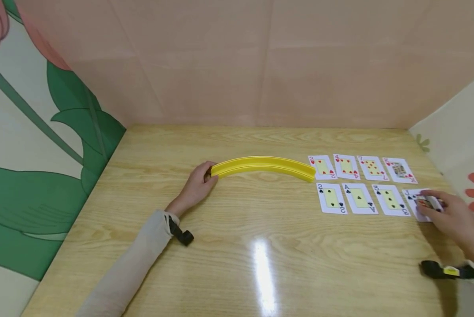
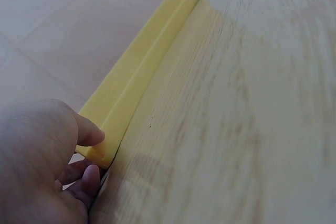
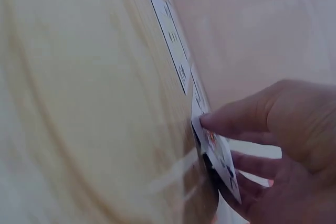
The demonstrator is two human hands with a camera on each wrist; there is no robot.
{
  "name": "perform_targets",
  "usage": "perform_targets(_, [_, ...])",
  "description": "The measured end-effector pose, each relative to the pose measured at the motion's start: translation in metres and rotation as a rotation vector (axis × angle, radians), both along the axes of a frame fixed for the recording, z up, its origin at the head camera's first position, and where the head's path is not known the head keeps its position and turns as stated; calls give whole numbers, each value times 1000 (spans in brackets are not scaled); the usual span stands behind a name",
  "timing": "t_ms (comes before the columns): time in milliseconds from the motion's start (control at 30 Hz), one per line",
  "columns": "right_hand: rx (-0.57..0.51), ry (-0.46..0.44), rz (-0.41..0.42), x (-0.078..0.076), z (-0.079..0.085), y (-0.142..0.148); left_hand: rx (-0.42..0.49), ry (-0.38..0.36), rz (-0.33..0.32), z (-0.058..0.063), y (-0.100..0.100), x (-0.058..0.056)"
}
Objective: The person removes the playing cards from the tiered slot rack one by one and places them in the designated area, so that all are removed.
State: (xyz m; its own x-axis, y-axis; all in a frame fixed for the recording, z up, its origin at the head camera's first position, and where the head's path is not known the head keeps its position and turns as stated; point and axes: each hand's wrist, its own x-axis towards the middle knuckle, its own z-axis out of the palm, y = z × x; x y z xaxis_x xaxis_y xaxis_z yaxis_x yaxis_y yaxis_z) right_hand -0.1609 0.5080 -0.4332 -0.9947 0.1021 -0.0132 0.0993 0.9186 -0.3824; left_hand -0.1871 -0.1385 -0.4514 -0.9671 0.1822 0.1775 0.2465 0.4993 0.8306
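My left hand (image 1: 199, 182) grips the left end of a curved yellow playing-card holder (image 1: 262, 164) that lies on the table. In the left wrist view the thumb rests on top of the holder (image 2: 139, 77), and curled fingers are at its near end. Over at the right, my right hand (image 1: 452, 218) pinches a black-suited face card (image 1: 413, 203) at the end of the lower card row. The right wrist view shows that playing card (image 3: 223, 158) tilted, thumb on its face and fingers at its far edge; part of it is hidden.
Several face-up cards form two rows beside the holder's right end. Hearts such as the four (image 1: 346, 167) are in the upper row; the black ace (image 1: 360, 198) and three (image 1: 391, 200) are in the lower. A pink wall (image 1: 221, 88) stands behind the wooden table (image 1: 221, 264).
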Motion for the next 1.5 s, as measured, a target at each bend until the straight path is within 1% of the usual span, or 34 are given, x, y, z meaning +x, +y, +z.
perform_targets(133, [32,78,44,-4,-1,-1,11,1,-1,0,-1,0])
perform_targets(233, [36,121,66,-5,-2,-5,10,8,3,0,-3,2])
perform_targets(467, [25,201,79,1,-2,-10,1,25,-14,1,-1,2])
perform_targets(633, [13,191,71,1,-3,-9,-2,31,-3,2,1,2])
perform_targets(767, [15,191,62,2,-6,-6,3,32,-6,1,1,1])
perform_targets(900, [27,220,68,4,-9,-3,8,18,-10,0,1,0])
perform_targets(1067, [20,270,84,3,-8,-2,11,19,9,1,2,-1])
perform_targets(1167, [18,251,74,3,-7,0,9,26,2,2,3,-3])
perform_targets(1267, [27,228,48,4,-6,0,12,15,-3,2,4,-2])
perform_targets(1400, [-11,191,30,3,-5,-1,20,-4,8,4,3,0])
perform_targets(1500, [-37,150,16,4,-3,-2,12,-5,11,3,3,1])
